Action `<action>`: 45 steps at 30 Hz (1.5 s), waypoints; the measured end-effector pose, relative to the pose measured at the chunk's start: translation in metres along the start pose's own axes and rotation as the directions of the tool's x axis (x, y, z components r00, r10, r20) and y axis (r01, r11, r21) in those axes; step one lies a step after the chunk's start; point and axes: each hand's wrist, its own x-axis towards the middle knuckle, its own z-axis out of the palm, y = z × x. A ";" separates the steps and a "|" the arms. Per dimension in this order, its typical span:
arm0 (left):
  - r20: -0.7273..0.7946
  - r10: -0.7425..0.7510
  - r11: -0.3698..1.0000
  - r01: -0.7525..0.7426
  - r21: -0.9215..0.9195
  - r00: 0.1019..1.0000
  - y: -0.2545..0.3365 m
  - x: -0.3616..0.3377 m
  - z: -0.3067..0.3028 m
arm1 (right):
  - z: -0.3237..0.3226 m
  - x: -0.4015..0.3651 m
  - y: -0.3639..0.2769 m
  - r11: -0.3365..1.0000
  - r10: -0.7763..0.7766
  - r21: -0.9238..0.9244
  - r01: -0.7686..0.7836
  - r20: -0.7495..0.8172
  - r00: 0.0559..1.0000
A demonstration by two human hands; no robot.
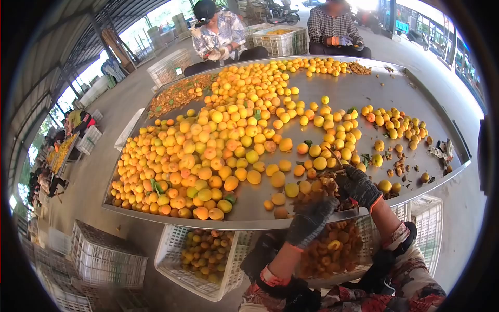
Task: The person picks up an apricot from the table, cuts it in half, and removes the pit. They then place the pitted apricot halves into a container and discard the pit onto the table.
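Note:
A broad metal table [332, 88] carries a large heap of orange-yellow apricots [208, 151]. My right hand [359, 186], in a dark grey glove, is at the near edge beside a small pile of brownish pitted apricot pieces [326, 184]. Its fingers are curled, and what they hold is hidden. A thin brown stick-like thing [335, 156] shows just beyond it. My left hand [312, 221], gloved alike, hangs over the table's front rim, its fingers smeared by motion. Below it, a crate is filled with orange-brown apricot pieces [332, 247].
A white crate [166, 255] with greenish-brown fruit stands under the front rim. Stacked crates [106, 255] are at left. Two people sit across the table, one in a patterned shirt [218, 36], one in a checked shirt [335, 28]. Scraps and a crumpled rag [443, 151] lie right.

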 end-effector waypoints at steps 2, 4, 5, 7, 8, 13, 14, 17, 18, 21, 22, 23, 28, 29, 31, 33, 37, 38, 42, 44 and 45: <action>-0.123 -0.457 0.855 0.397 -0.334 0.881 0.009 0.001 -0.013 | 0.034 0.007 -0.011 0.954 -0.076 -0.289 0.073 0.003 0.997; -0.278 -0.522 0.807 0.360 -0.469 0.807 0.032 0.009 -0.033 | 0.044 0.043 0.000 0.818 -0.170 -0.552 0.159 0.032 0.985; -0.408 -0.589 0.754 0.293 -0.587 0.698 0.039 0.012 -0.041 | 0.042 0.075 0.016 0.814 -0.189 -0.554 0.176 0.034 0.981; -0.485 -0.599 0.733 0.193 -0.652 0.637 0.020 0.011 -0.056 | 0.078 0.088 0.010 0.440 -0.322 -0.830 0.343 0.211 0.923; -0.555 -0.610 0.712 0.084 -0.697 0.565 0.013 0.010 -0.061 | 0.097 0.092 0.003 0.414 -0.266 -0.849 0.328 0.232 0.936; -0.585 -0.573 0.731 0.035 -0.682 0.574 0.002 0.007 -0.072 | 0.131 0.148 0.026 0.235 -0.181 -0.891 0.388 0.353 0.918; -0.591 -0.573 0.728 0.021 -0.685 0.568 0.000 0.007 -0.072 | 0.133 0.156 0.030 0.162 -0.187 -0.907 0.388 0.358 0.915; -0.594 -0.571 0.743 0.049 -0.667 0.567 0.008 0.009 -0.072 | 0.120 0.168 0.042 0.197 -0.229 -0.889 0.414 0.368 0.901; -0.596 -0.567 0.744 0.042 -0.667 0.569 0.008 0.010 -0.071 | 0.116 0.169 0.043 0.297 -0.268 -0.847 0.441 0.369 0.890; -0.578 -0.604 0.710 0.042 -0.703 0.549 0.006 0.012 -0.068 | 0.126 0.094 0.002 0.887 -0.035 -0.436 0.153 0.268 0.963; -0.517 -0.614 0.693 0.092 -0.715 0.596 0.005 0.012 -0.067 | 0.125 0.078 0.000 0.888 -0.036 -0.435 0.152 0.264 0.964; -0.453 -0.621 0.676 0.144 -0.723 0.640 0.005 0.012 -0.065 | 0.123 0.064 0.000 0.874 -0.190 -0.357 0.329 0.372 0.909; -0.208 -0.696 0.560 0.338 -0.756 0.687 0.005 0.013 -0.056 | 0.113 0.015 -0.006 0.262 -0.428 -0.528 0.808 0.687 0.588; -0.229 -0.625 0.524 0.184 -0.832 0.746 0.004 0.013 -0.052 | 0.109 0.015 -0.001 0.261 -0.435 -0.529 0.807 0.682 0.588; -0.236 -0.492 0.581 0.114 -0.806 0.838 0.020 0.011 -0.045 | 0.093 0.019 0.012 0.677 -0.482 -0.370 0.637 0.431 0.763; -0.234 -0.349 0.626 0.040 -0.779 0.907 0.031 0.009 -0.042 | 0.072 -0.002 0.005 0.923 -0.382 0.180 0.341 0.309 0.871; -0.208 -0.203 0.620 -0.039 -0.784 0.957 0.035 0.010 -0.034 | 0.033 -0.028 -0.009 0.092 -0.572 -0.824 0.559 0.416 0.707; -0.219 -0.210 0.615 -0.045 -0.787 0.953 0.034 0.010 -0.032 | 0.028 -0.028 -0.006 0.147 -0.482 -0.854 0.499 0.378 0.790; -0.191 -0.127 0.582 -0.082 -0.809 0.973 0.036 0.015 -0.021 | 0.049 -0.062 -0.011 0.220 -0.453 -0.843 0.490 0.357 0.817; -0.117 -0.108 0.652 -0.018 -0.758 0.987 0.024 0.013 -0.021 | 0.058 -0.070 0.000 0.300 -0.558 -0.719 0.627 0.401 0.727; -0.113 -0.107 0.652 -0.017 -0.758 0.988 0.019 0.013 -0.022 | 0.065 -0.071 0.001 0.346 -0.656 -0.563 0.751 0.427 0.622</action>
